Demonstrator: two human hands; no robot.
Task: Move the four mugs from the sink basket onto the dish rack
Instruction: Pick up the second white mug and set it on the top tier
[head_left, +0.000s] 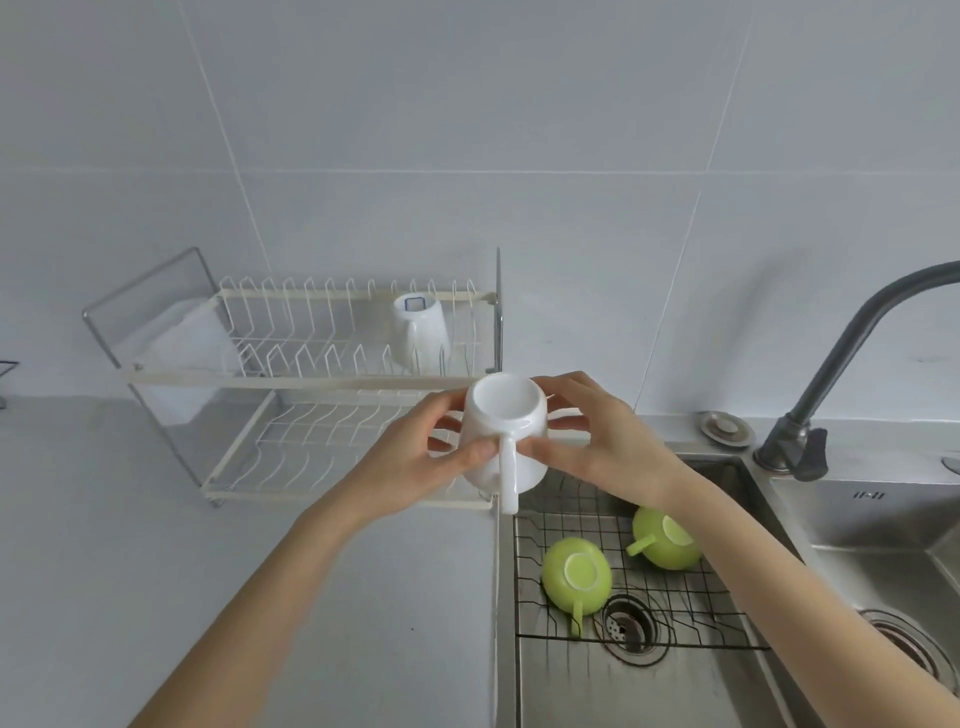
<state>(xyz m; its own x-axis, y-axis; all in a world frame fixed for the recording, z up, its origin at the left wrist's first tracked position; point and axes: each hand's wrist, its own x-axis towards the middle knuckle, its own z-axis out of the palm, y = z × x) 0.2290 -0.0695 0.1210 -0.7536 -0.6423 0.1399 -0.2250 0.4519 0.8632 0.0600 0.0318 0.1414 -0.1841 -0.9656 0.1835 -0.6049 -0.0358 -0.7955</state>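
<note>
A white mug (506, 410) is held upside down in the air between both hands, its handle pointing toward me. My left hand (415, 457) grips its left side and my right hand (597, 441) its right side, in front of the dish rack's (291, 382) right end. Another white mug (420, 332) stands upside down on the rack's upper tier, at the right. Two green mugs lie upside down in the black wire sink basket (602, 525): one (576, 574) near the drain, one (665, 538) further right, partly behind my right forearm.
The two-tier white rack stands on the grey counter (156, 545) against the tiled wall. A steel sink (675, 686) with a drain (631, 629) lies at the right. A dark faucet (831, 374) rises behind it, and a second basin (883, 561) is at far right.
</note>
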